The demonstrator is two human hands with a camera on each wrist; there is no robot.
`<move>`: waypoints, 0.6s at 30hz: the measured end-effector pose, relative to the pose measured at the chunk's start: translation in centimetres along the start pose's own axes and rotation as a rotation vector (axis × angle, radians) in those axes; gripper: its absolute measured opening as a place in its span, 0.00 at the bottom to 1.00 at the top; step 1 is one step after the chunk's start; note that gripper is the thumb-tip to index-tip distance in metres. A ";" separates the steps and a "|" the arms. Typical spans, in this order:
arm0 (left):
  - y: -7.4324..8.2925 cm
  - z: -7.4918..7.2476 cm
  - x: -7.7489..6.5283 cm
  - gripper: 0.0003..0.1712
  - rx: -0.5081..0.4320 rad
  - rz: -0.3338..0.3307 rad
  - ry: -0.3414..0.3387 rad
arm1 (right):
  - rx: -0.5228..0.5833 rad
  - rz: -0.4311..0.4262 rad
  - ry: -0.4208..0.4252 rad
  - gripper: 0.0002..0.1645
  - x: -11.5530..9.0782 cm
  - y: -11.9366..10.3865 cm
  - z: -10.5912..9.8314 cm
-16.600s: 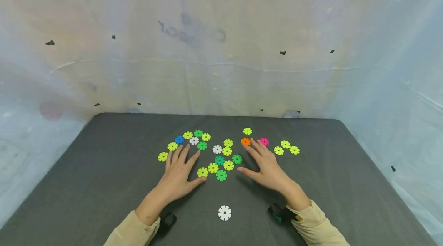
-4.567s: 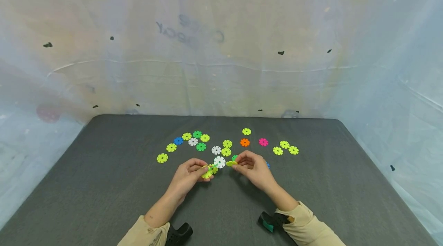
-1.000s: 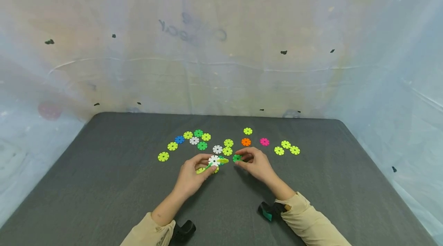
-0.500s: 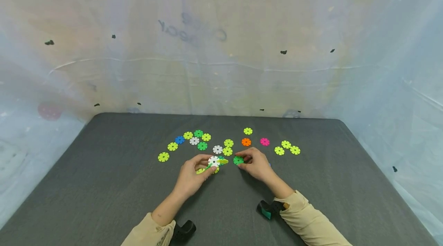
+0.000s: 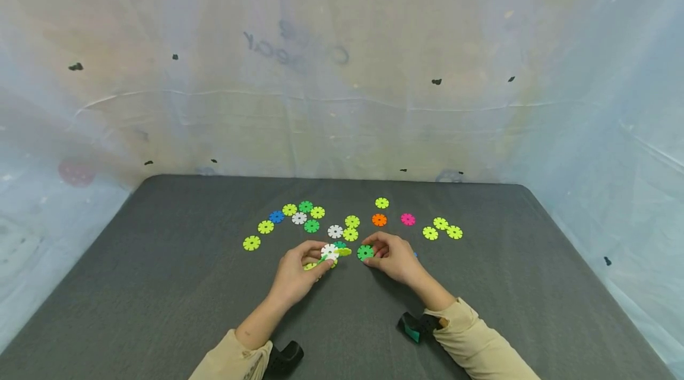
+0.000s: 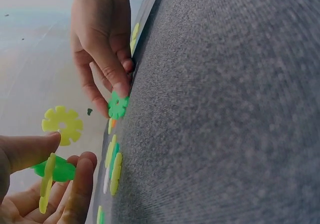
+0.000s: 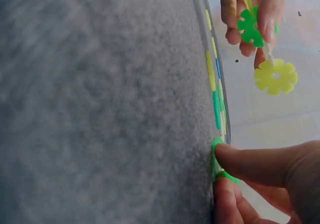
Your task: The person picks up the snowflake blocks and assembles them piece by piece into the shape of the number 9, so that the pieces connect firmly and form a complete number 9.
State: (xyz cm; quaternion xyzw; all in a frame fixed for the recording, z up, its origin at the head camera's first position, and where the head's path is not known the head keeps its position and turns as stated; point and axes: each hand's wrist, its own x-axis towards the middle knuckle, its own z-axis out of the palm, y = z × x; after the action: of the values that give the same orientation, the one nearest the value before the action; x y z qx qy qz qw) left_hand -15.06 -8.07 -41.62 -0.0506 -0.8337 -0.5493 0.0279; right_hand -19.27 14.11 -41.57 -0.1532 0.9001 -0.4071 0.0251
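Observation:
My left hand (image 5: 295, 273) holds a small joined cluster of notched flower-shaped plastic discs over the middle of the table. A white disc (image 5: 329, 251) faces up in it, with a tilted yellow disc (image 5: 344, 252) on its right side. In the left wrist view, a green disc (image 6: 61, 169) of the cluster lies between thumb and fingers. My right hand (image 5: 396, 258) pinches a single green disc (image 5: 366, 252) by its edge, a short gap to the right of the cluster. The right wrist view shows thumb and fingertip on that disc (image 7: 218, 159).
Loose discs lie flat across the far half of the dark table (image 5: 342, 332): yellow (image 5: 252, 243), blue (image 5: 276, 217), white (image 5: 335, 231), orange (image 5: 379, 219), pink (image 5: 408, 219) and several more. A blue one peeks out behind the right hand. Translucent sheeting (image 5: 342, 130) surrounds the table.
Both hands were spread and holding nothing at first. The left hand then held joined discs; the right hand's yellow disc now sits in that cluster. The right hand has lifted a green disc off the table.

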 end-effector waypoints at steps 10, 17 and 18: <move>0.0 0.0 0.0 0.20 -0.002 -0.011 0.003 | 0.079 -0.047 -0.031 0.18 -0.3 0.3 0.1; -0.1 0.1 0.1 0.19 0.023 -0.014 0.009 | 0.226 -0.050 -0.087 0.20 -0.3 0.3 0.0; -0.1 0.1 0.1 0.19 0.027 -0.014 0.010 | 0.243 -0.048 -0.091 0.20 -0.4 0.3 0.0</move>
State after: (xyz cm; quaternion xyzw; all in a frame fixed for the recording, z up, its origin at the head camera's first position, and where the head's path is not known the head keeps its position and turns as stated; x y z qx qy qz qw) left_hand -15.21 -8.04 -41.74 -0.0418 -0.8411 -0.5384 0.0291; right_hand -18.99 14.41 -41.79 -0.1889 0.8381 -0.5063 0.0746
